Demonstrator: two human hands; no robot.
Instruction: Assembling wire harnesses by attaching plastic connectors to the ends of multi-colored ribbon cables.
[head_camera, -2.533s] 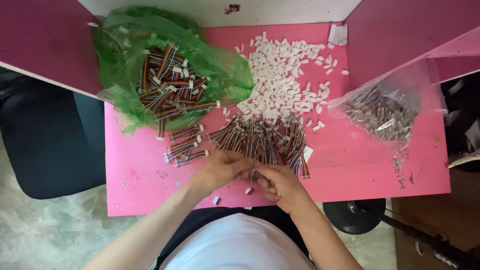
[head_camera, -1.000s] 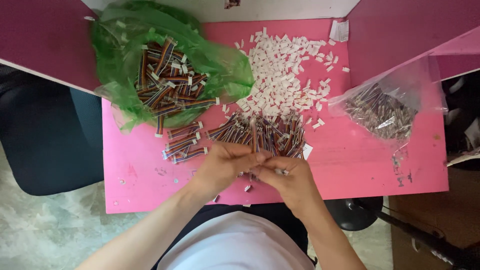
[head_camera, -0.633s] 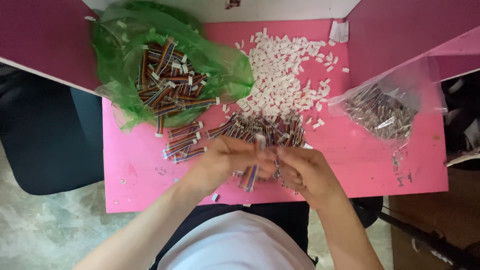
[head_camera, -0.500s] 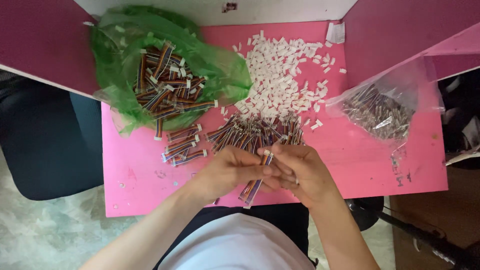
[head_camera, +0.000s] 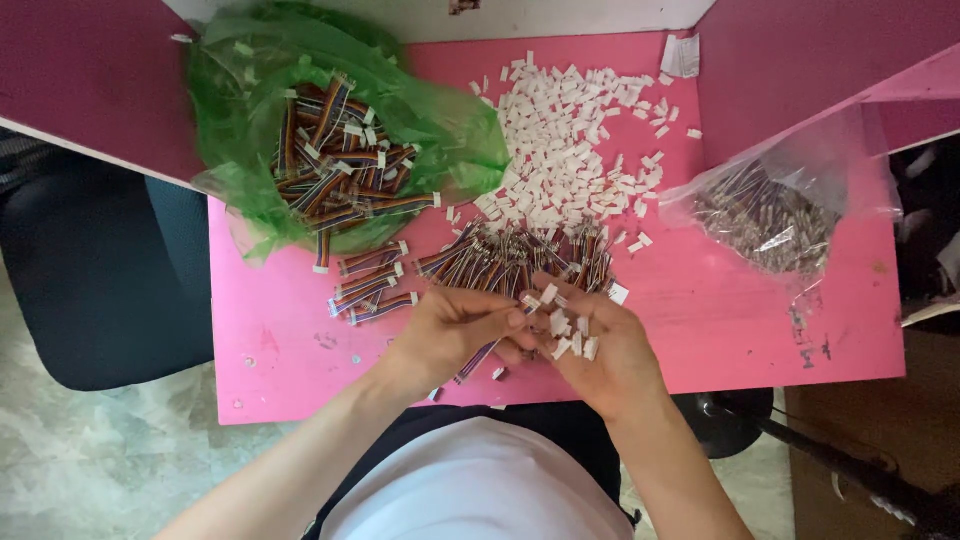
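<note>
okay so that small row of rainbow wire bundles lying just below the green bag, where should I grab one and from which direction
Take one of the loose wire bundles around its middle, on the coloured wires, not the small white connectors at the ends. They lie flat on the pink table, running roughly left to right with small gaps between them, so come from above and pinch across the width. The left hand is nearest; the green bag crowds the far side.
</note>
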